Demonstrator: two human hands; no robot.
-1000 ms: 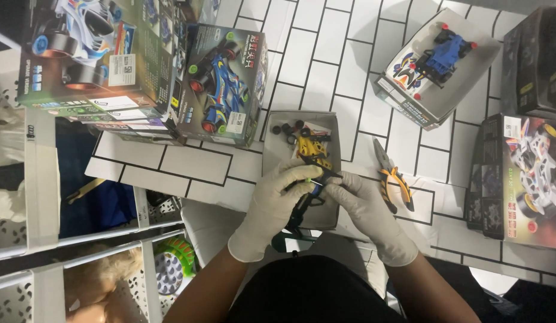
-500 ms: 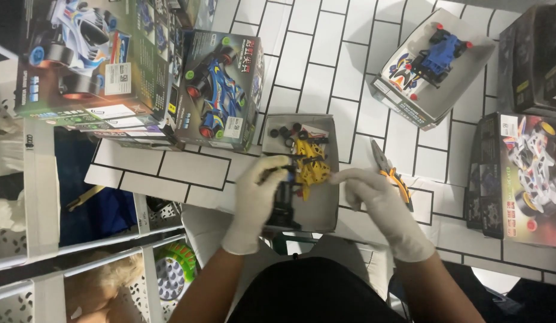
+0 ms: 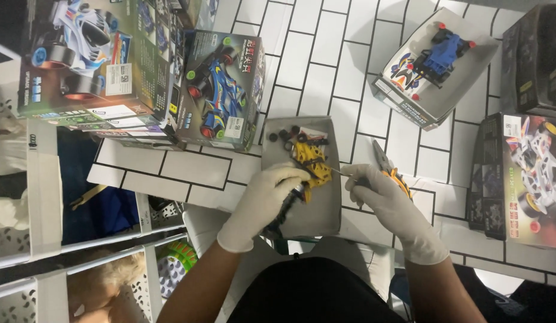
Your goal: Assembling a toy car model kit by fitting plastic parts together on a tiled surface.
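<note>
At frame centre my left hand grips the yellow toy chassis over the grey tray; my right hand pinches a thin screwdriver

Tray sits at centre of the tiled surface, near its front edge. In the tray: toy car chassis toward the far end, loose wheels at the far left corner. Left hand on the chassis; right hand at the tray's right rim. Pliers just right of tray. Boxed kits behind left; open box with car behind right; another box at right edge.
</note>
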